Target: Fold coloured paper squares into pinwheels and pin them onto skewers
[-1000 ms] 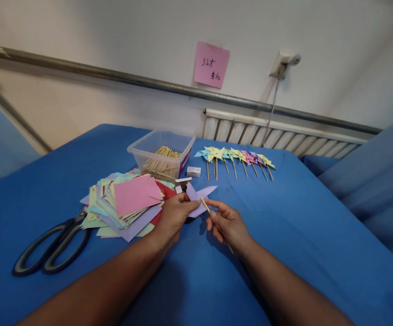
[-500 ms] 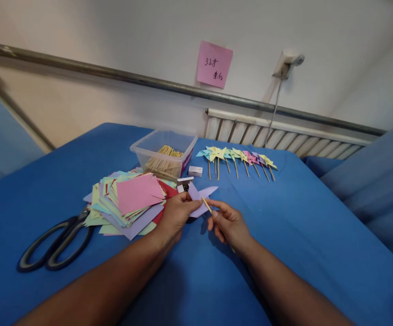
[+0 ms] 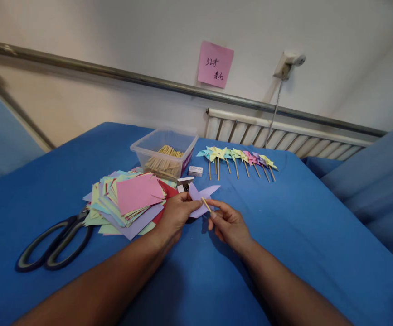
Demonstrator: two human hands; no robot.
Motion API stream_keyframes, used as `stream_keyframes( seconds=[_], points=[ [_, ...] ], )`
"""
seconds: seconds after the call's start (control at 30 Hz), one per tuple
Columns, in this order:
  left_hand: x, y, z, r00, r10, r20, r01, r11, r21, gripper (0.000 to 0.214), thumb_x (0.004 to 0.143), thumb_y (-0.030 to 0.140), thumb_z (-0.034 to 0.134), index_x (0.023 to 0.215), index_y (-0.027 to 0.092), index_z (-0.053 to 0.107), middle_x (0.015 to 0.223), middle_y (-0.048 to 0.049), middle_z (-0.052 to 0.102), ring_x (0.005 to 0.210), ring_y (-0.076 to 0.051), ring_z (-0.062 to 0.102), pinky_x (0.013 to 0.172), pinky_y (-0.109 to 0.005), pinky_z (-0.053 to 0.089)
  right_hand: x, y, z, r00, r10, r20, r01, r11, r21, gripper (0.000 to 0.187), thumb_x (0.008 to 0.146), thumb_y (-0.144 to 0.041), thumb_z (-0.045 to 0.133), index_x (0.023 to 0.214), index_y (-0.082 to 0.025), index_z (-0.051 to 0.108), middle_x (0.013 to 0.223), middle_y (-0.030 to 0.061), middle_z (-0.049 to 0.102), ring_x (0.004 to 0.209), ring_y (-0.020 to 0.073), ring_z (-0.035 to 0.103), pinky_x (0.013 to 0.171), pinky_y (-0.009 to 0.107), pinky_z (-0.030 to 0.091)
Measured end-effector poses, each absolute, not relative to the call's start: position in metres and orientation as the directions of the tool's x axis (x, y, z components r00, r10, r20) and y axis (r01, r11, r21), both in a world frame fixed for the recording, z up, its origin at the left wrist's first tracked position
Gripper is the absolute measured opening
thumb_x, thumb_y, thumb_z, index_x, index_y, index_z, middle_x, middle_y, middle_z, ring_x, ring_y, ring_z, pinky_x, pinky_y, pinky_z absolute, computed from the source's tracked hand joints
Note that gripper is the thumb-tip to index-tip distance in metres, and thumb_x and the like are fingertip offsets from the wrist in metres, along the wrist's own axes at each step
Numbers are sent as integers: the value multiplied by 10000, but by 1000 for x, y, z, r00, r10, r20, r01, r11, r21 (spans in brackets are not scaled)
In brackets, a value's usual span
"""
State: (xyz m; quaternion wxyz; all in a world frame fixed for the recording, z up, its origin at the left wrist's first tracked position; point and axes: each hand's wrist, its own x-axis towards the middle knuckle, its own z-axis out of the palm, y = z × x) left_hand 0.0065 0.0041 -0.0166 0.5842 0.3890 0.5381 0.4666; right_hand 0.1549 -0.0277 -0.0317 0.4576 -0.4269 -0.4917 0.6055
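Note:
A purple paper pinwheel (image 3: 196, 194) is pinched in my left hand (image 3: 177, 212), with its blades spread out past the thumb. My right hand (image 3: 229, 226) grips a thin wooden stick (image 3: 206, 204) between thumb and fingers. The stick's tip lies against the middle of the pinwheel, close to my left thumb. Whether a pin joins the two I cannot make out. Just behind the pinwheel stands a small opened box (image 3: 183, 184) with dark bits inside, partly hidden. A closed small white box (image 3: 195, 171) lies beyond it.
Left of my hands is a pile of coloured paper sheets (image 3: 138, 194), with large scissors (image 3: 58, 242) partly under it. A clear plastic tub (image 3: 164, 138) of wooden sticks stands behind. Several finished pinwheels (image 3: 239, 156) lie at the blue table's (image 3: 318, 235) back edge, before a radiator (image 3: 250, 129).
Both hands keep nearly the same place and hold. The stick's lower end, seen below my right hand before, no longer shows there.

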Motion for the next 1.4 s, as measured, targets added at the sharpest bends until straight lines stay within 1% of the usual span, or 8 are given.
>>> stream_keyframes(
  seconds=[0.13, 0.37, 0.57, 0.73, 0.93, 1.13, 1.23, 1.4],
  points=[
    [6, 4, -15, -23, 960, -277, -112, 273, 955, 196, 600, 254, 739, 726, 125, 663, 566, 15, 599, 478, -94, 491, 481, -224, 334, 156, -27, -33, -224, 973, -54, -129, -84, -988, 506, 802, -459, 627, 1215, -171, 580, 557, -53, 576, 302, 31, 353, 295, 156, 247],
    [7, 5, -13, -26, 963, -269, -83, 266, 960, 176, 594, 232, 725, 710, 119, 655, 564, 13, 595, 478, -92, 482, 481, -224, 337, 156, -27, -35, -215, 976, -16, -110, -40, -993, 472, 815, -419, 618, 1206, -158, 590, 549, -50, 574, 313, 33, 349, 312, 160, 250],
    [7, 5, -13, -35, 964, -263, -69, 261, 963, 182, 583, 249, 727, 689, 120, 654, 557, 3, 602, 491, -109, 505, 491, -233, 347, 155, -27, -35, -163, 987, -4, -30, -9, -1000, 421, 813, -399, 606, 1151, -150, 631, 542, -47, 567, 327, 40, 353, 322, 169, 275],
    [7, 5, -14, -42, 968, -249, -64, 246, 967, 202, 573, 266, 741, 682, 121, 654, 551, 4, 598, 484, -110, 503, 482, -233, 335, 156, -27, -41, -147, 989, -3, 51, 4, -999, 393, 836, -398, 571, 1157, -184, 641, 570, -38, 579, 338, 45, 356, 336, 179, 290],
    [8, 6, -16, -47, 973, -227, -45, 225, 973, 240, 561, 284, 756, 713, 119, 672, 601, -15, 641, 521, -129, 541, 504, -242, 364, 158, -27, -45, -128, 987, 93, 200, 118, -973, 326, 855, -311, 538, 1151, -237, 654, 613, -20, 624, 430, 81, 457, 418, 198, 360],
    [8, 6, -16, -51, 967, -248, -71, 244, 967, 274, 550, 294, 768, 731, 115, 667, 608, -16, 642, 524, -128, 543, 506, -240, 372, 160, -26, -46, -138, 979, 151, 301, 187, -935, 328, 860, -275, 523, 1162, -268, 652, 638, -10, 652, 538, 130, 577, 546, 250, 457],
    [8, 5, -15, -46, 970, -241, -63, 238, 969, 282, 556, 293, 759, 750, 110, 667, 616, -23, 646, 530, -134, 548, 505, -243, 373, 160, -27, -46, -149, 975, 163, 338, 205, -919, 340, 870, -262, 500, 1181, -267, 637, 660, -7, 660, 569, 139, 598, 587, 267, 479],
    [8, 5, -16, -28, 974, -223, -94, 219, 971, 275, 567, 246, 730, 802, 118, 667, 665, -31, 670, 564, -149, 575, 527, -248, 397, 159, -28, -44, -166, 969, 181, 370, 232, -900, 349, 877, -242, 485, 1195, -269, 627, 678, -4, 664, 590, 145, 610, 602, 274, 489]
  ],
)
